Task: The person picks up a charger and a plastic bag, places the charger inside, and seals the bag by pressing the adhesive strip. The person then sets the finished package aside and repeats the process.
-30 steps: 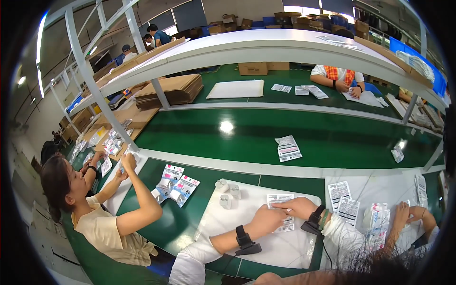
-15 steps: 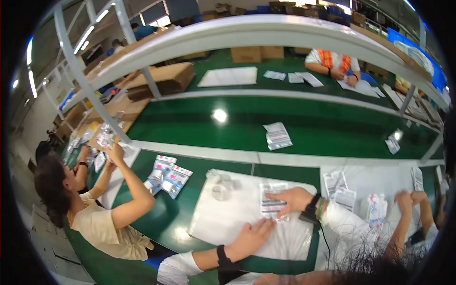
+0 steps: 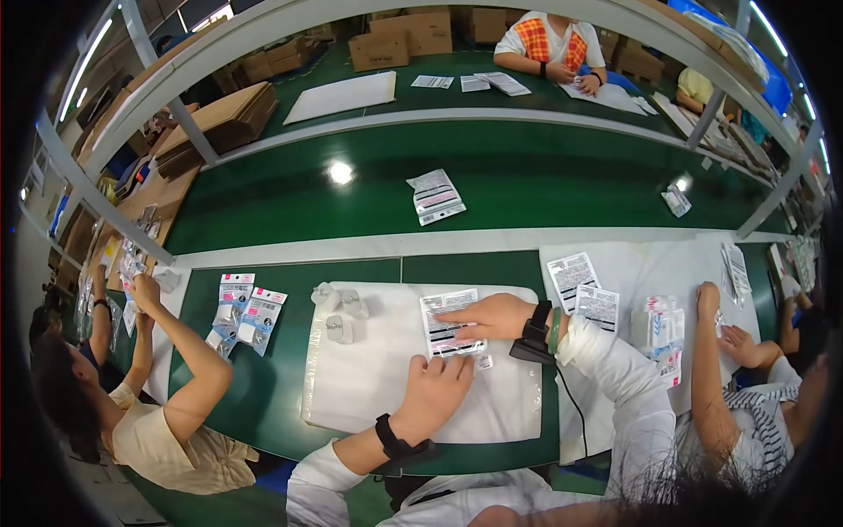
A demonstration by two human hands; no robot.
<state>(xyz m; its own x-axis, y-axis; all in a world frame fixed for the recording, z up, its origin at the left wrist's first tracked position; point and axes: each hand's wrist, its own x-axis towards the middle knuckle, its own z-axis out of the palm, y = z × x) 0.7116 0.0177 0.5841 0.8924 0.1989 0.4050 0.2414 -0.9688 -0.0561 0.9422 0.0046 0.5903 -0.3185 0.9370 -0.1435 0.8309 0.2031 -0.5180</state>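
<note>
Since half a second ago, my left hand (image 3: 436, 386) came up beside the flat white printed label sheet (image 3: 450, 323) on the white mat (image 3: 369, 386), fingers curled, holding nothing; my right hand (image 3: 488, 318) presses it flat. Thin, floppy, probably best lifted by an edge.

We see a white label sheet (image 3: 450, 321) with dark printed bars lying on the white mat (image 3: 369, 386), under our right hand (image 3: 492, 316), and our left hand (image 3: 436, 386) rests just below it. Two more white printed sheets (image 3: 584, 290) lie to its right. Two pink-topped card packets (image 3: 244, 312) sit on the green table (image 3: 281, 386) to the left. A pale flat pouch (image 3: 435, 196) lies alone on the green belt beyond. Brown cardboard boxes (image 3: 408, 37) stand at the far side.
</note>
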